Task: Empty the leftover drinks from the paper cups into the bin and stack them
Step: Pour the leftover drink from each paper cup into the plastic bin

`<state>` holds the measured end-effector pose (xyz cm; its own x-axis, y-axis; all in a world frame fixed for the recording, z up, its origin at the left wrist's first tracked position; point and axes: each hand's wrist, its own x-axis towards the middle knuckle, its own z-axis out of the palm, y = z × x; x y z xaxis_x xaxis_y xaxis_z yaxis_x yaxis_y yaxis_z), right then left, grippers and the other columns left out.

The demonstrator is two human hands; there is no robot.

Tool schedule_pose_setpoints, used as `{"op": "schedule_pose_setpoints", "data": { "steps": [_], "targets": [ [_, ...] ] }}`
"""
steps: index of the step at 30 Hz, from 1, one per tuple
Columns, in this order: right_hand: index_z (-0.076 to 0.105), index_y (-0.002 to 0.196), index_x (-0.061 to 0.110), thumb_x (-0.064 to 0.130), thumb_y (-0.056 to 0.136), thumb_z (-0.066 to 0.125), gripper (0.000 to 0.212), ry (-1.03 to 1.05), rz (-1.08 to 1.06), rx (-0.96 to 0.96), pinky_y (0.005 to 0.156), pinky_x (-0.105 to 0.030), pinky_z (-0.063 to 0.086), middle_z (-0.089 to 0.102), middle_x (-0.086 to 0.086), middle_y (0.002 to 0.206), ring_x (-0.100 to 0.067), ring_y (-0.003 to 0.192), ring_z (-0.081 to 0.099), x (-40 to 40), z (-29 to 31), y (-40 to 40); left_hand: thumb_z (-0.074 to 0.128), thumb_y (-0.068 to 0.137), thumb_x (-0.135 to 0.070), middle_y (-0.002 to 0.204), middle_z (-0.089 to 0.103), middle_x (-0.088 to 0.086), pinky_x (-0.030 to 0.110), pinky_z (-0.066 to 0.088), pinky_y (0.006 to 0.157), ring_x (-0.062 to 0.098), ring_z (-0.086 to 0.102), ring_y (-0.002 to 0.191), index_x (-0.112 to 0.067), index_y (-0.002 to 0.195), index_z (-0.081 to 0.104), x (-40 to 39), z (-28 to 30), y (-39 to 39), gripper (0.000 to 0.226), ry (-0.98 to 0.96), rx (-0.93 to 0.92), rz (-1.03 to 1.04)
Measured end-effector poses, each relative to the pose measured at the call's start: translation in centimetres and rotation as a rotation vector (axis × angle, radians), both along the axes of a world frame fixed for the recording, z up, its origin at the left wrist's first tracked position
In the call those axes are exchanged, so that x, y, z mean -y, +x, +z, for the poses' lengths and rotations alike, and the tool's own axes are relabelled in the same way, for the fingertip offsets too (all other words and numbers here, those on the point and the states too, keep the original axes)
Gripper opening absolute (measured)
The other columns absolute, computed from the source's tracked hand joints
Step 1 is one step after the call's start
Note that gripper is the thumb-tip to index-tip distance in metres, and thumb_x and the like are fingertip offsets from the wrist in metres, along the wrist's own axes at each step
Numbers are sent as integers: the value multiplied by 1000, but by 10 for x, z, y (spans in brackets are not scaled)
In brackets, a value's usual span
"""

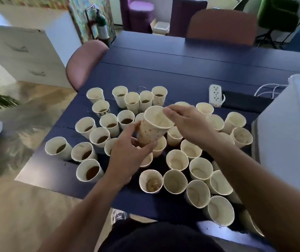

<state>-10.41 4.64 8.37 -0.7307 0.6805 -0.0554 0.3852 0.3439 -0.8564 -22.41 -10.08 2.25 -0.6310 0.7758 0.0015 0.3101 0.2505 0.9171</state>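
Left hand: grasps the lower body of the dotted paper cup.
Right hand: pinches that cup's rim.
Dotted paper cup: raised and tilted above the middle of the table.
Other cups: left of it, holding brown drink; right of it, drained.
Bin: right of it, at the table's edge.

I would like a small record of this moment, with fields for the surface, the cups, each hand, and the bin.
surface: dark blue table
held cup: dotted paper cup, lifted and tilted, looks empty inside
left hand: left hand grips the held cup near its base
right hand: right hand, fingers at the cup's rim
cups on the left: brown drink inside, e.g. cup with brown liquid
cups on the right: look emptied, e.g. empty paper cup
stack: none visible
bin: white container at the right edge, probably the bin
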Motion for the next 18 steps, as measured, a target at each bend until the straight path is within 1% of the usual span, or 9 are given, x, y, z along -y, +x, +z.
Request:
{"op": "schedule_pose_setpoints", "data": {
  "steps": [1,3,6,8,9,11,12,14,18],
  "targets": [
    [72,94,9,28,104,49,31,48,11,21,68,-36,43,67,-3,78,-6,68,52,-1,-5,-10,87,76,-31,105,66,-17,15,49,68,0,62,75,-41,129,52,5,-1,-5,64,-15,-1,10],
    [71,97,6,27,103,52,30,98,25,47,68,-39,46,65,-6,76,-13,67,54,-2,-16,-28,85,79,-26,107,65,-14,11,48,68,-2,63,74,-47,128,49,15,-5,-17,64,-46,-1,16],
    [75,98,15,29,101,54,26,123,-23,52,73,-44,52,71,-1,81,-20,76,62,-5,-36,-48,82,83,-31,126,56,-18,22,53,77,0,67,82,-44,137,49,37,-12,-36,65,-92,-44,61],
    [77,97,15,28,100,55,25,170,-81,72,74,-42,52,73,0,83,-19,77,63,-8,-50,-58,80,85,-28,126,54,-17,28,56,78,-2,67,82,-39,134,54,56,-17,-50,57,-145,-122,114],
    [77,98,14,27,100,55,26,195,-98,87,74,-36,53,74,-2,85,-20,80,64,-9,-56,-62,79,86,-26,124,55,-15,30,56,78,-1,66,80,-36,130,57,66,-19,-56,51,-169,-164,154],
    [77,97,9,25,100,55,27,237,-106,127,63,-11,43,74,-5,88,-23,82,64,-8,-67,-68,77,86,-20,118,60,-7,29,52,79,3,64,80,-31,121,63,89,-26,-71,39,-238,-220,268],
    [77,97,8,23,101,55,27,256,-106,145,57,-7,39,73,-5,88,-23,81,63,-8,-71,-68,76,87,-19,114,62,-4,29,49,79,7,62,83,-28,117,64,98,-31,-77,33,-293,-228,315],
    [77,99,8,23,101,55,26,262,-91,179,56,-9,36,70,-4,86,-21,79,61,-7,-79,-71,74,89,-27,106,64,-3,34,46,81,17,61,92,-26,114,65,117,-41,-89,27,-446,-202,378],
    [76,86,16,25,100,54,27,224,-40,249,59,-29,45,70,-1,78,-18,72,62,-5,-94,-81,67,92,-46,103,64,-3,39,49,89,24,62,100,-25,118,62,140,-59,-105,34,-666,-26,422]
  ]
}}
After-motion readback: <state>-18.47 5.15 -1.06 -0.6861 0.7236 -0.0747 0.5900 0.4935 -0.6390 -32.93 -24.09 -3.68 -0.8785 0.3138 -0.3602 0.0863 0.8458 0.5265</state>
